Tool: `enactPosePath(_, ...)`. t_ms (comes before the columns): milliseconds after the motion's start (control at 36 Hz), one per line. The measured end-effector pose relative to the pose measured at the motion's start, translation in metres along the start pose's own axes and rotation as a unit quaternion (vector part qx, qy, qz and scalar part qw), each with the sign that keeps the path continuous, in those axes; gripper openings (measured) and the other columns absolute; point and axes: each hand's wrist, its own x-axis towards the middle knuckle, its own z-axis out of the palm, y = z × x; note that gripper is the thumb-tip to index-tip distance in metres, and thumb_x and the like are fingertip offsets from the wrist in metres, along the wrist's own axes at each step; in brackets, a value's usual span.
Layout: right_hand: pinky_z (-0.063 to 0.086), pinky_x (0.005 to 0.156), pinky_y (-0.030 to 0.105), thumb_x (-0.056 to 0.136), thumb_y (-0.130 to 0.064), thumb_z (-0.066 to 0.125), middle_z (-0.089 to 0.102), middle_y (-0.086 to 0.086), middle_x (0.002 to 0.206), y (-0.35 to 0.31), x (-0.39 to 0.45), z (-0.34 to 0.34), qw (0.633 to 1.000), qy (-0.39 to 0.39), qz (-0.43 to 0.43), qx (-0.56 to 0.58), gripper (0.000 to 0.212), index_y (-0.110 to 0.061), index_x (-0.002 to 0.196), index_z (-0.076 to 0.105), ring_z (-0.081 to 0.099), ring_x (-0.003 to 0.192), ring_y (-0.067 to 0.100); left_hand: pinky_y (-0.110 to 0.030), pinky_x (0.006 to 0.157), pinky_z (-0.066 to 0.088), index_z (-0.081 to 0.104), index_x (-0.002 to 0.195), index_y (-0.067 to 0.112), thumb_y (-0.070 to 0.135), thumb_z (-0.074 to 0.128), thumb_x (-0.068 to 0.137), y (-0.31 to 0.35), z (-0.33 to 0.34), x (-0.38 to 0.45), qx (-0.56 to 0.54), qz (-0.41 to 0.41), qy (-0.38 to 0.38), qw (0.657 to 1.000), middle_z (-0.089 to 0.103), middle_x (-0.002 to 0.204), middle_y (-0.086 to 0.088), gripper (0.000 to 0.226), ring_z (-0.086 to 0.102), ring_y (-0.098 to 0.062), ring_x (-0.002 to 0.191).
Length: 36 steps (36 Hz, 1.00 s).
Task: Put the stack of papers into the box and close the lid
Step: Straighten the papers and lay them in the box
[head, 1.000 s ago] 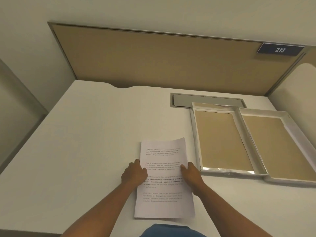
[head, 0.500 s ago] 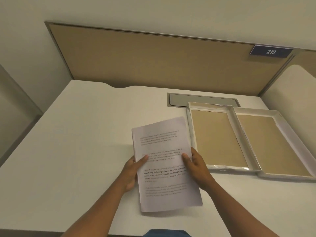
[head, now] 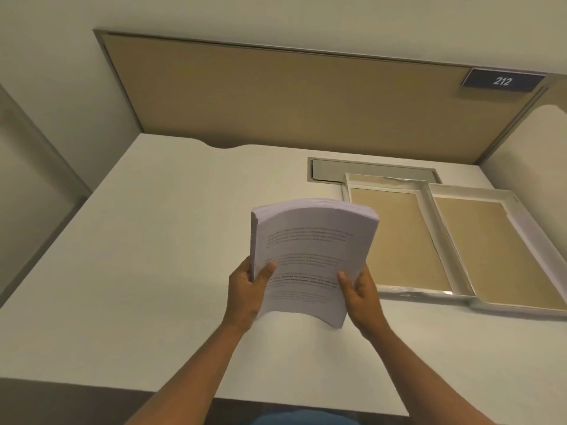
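A thick stack of printed white papers point(head: 310, 253) is raised above the desk, tilted up toward me and slightly bowed. My left hand point(head: 250, 289) grips its left edge with the thumb on top. My right hand point(head: 359, 292) grips the right edge the same way. To the right lies the open white box point(head: 395, 237) with a brown bottom, flat on the desk. Its lid point(head: 491, 253) lies open beside it on the right, also brown inside. The stack hides the box's near left rim.
The white desk point(head: 171, 240) has a grey cable hatch point(head: 331, 170) behind the box. A tan partition panel point(head: 291, 96) stands along the back, with a dark plate reading 212 point(head: 503, 81) at its top right. The desk's near edge runs below my forearms.
The stack lay flat on the desk with both hands at its sides. Both hands lifted it and tilted its top edge upward, so its thickness now shows.
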Motion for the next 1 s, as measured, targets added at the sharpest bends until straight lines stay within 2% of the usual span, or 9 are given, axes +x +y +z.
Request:
enactPosePath(111, 0.054, 0.096, 0.049, 0.1, -0.017, 0.05, 0.061, -0.002, 0.127, 0.002, -0.007, 0.006, 1.0, 0.012, 0.004, 0.01, 0.042, -0.028, 0.139, 0.042, 0.061, 0.117, 0.02, -0.023, 0.067, 0.06, 0.07, 0.104, 0.026, 0.02, 0.071, 0.087, -0.002, -0.001, -0.005, 0.007, -0.012, -0.01, 1.0, 0.077, 0.094, 0.011, 0.018, 0.072, -0.006, 0.083)
enactPosePath(250, 0.053, 0.096, 0.053, 0.097, -0.025, 0.052, 0.063, 0.0, 0.126, 0.002, -0.014, 0.006, 0.999, 0.03, -0.008, 0.016, 0.039, -0.024, 0.136, 0.046, 0.062, 0.117, 0.023, -0.017, 0.064, 0.057, 0.07, 0.099, 0.027, 0.017, 0.076, 0.082, -0.012, -0.007, -0.006, 0.032, -0.062, -0.035, 0.997, 0.075, 0.095, 0.01, 0.02, 0.072, 0.0, 0.08)
enactPosePath(417, 0.056, 0.081, 0.024, 0.1, -0.02, 0.047, 0.063, -0.001, 0.119, -0.011, -0.011, 0.011, 0.998, 0.038, -0.051, -0.021, 0.033, -0.045, 0.122, 0.047, 0.063, 0.107, 0.01, -0.017, 0.067, 0.058, 0.073, 0.096, 0.023, 0.02, 0.075, 0.084, -0.017, -0.002, -0.011, 0.017, -0.065, -0.001, 0.998, 0.076, 0.091, 0.009, 0.013, 0.073, -0.004, 0.082)
enactPosePath(500, 0.053, 0.08, 0.016, 0.101, -0.012, 0.047, 0.061, -0.002, 0.117, -0.012, -0.013, 0.008, 0.997, 0.045, -0.057, -0.015, 0.036, -0.04, 0.123, 0.046, 0.061, 0.105, 0.005, -0.025, 0.075, 0.059, 0.074, 0.09, 0.026, 0.018, 0.076, 0.084, -0.02, 0.0, -0.014, 0.018, -0.068, 0.012, 0.997, 0.077, 0.089, 0.009, 0.01, 0.073, -0.009, 0.084)
enactPosePath(639, 0.047, 0.078, 0.001, 0.101, -0.012, 0.046, 0.059, -0.015, 0.12, 0.021, -0.027, 0.013, 0.999, 0.03, 0.001, -0.037, 0.045, -0.018, 0.144, 0.036, 0.057, 0.106, -0.012, -0.043, 0.086, 0.058, 0.074, 0.077, 0.036, 0.015, 0.077, 0.083, -0.044, -0.002, -0.025, 0.071, -0.1, -0.014, 0.992, 0.076, 0.082, 0.009, 0.022, 0.069, -0.013, 0.085)
enactPosePath(750, 0.047, 0.074, 0.001, 0.101, -0.009, 0.046, 0.063, -0.001, 0.116, 0.034, -0.029, 0.012, 0.997, 0.019, 0.03, -0.065, 0.036, -0.013, 0.137, 0.046, 0.06, 0.112, 0.02, -0.047, 0.087, 0.057, 0.075, 0.072, 0.039, 0.02, 0.077, 0.083, -0.051, -0.003, -0.025, 0.099, -0.103, -0.005, 0.99, 0.076, 0.086, 0.0, 0.022, 0.07, -0.024, 0.09)
enactPosePath(889, 0.043, 0.076, -0.004, 0.101, -0.013, 0.045, 0.059, -0.01, 0.118, 0.03, -0.026, 0.005, 0.995, 0.006, 0.023, -0.096, 0.037, -0.022, 0.137, 0.041, 0.056, 0.106, -0.002, -0.029, 0.085, 0.053, 0.07, 0.088, 0.037, 0.023, 0.076, 0.084, -0.056, -0.002, -0.028, 0.083, -0.118, -0.003, 0.989, 0.075, 0.093, 0.01, 0.015, 0.069, -0.01, 0.092)
enactPosePath(944, 0.045, 0.082, 0.002, 0.101, -0.015, 0.045, 0.059, -0.005, 0.123, 0.04, -0.027, 0.004, 0.993, -0.012, 0.042, -0.114, 0.038, -0.02, 0.139, 0.04, 0.058, 0.107, 0.005, -0.027, 0.083, 0.052, 0.069, 0.089, 0.036, 0.023, 0.077, 0.084, -0.058, 0.0, -0.028, 0.087, -0.129, -0.005, 0.988, 0.074, 0.094, 0.01, 0.016, 0.068, -0.009, 0.092)
enactPosePath(1000, 0.047, 0.089, 0.016, 0.102, -0.017, 0.045, 0.058, -0.003, 0.127, 0.051, -0.027, 0.003, 0.989, -0.033, 0.068, -0.128, 0.041, -0.02, 0.142, 0.038, 0.057, 0.112, 0.017, -0.027, 0.082, 0.052, 0.069, 0.088, 0.036, 0.021, 0.077, 0.083, -0.059, 0.002, -0.027, 0.088, -0.131, -0.002, 0.987, 0.073, 0.094, 0.009, 0.018, 0.067, -0.008, 0.092)
